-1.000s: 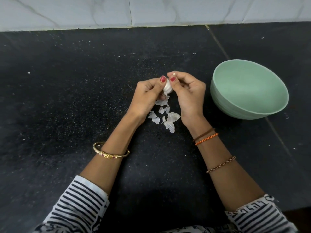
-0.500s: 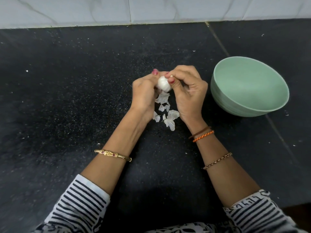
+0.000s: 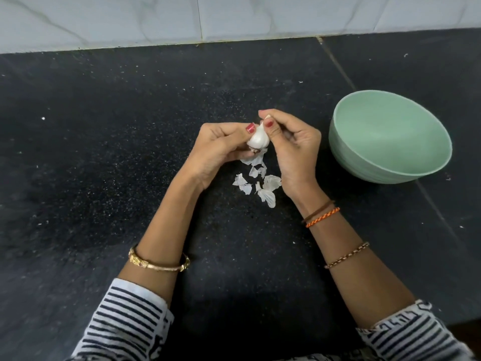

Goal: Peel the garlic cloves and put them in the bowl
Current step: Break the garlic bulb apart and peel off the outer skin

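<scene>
One garlic bulb (image 3: 258,138), held up off the counter (image 3: 104,152) between your two hands. Your left hand (image 3: 221,149) curls round its lower half, thumb on the near face. Your right hand (image 3: 294,149) pinches the tip at 12 o'clock of the bulb between thumb and forefinger, other fingers folded in. A shred of skin hangs from the bulb's base.

One bowl (image 3: 364,173), pale green, at 3 o'clock of your hands, near but apart; nothing visible inside it.

Loose peel pieces (image 3: 263,186): roughly six or seven white flakes, bunched on the counter at 6 o'clock of the bulb, between your wrists. Exact count uncertain where they overlap.

No separated cloves visible.

Around: white tiled wall (image 3: 156,19) at 12 o'clock; one bangle (image 3: 158,265) on your left forearm, three bands (image 3: 322,214) on your right. Your right palm hides the flakes' 3 o'clock edge.
</scene>
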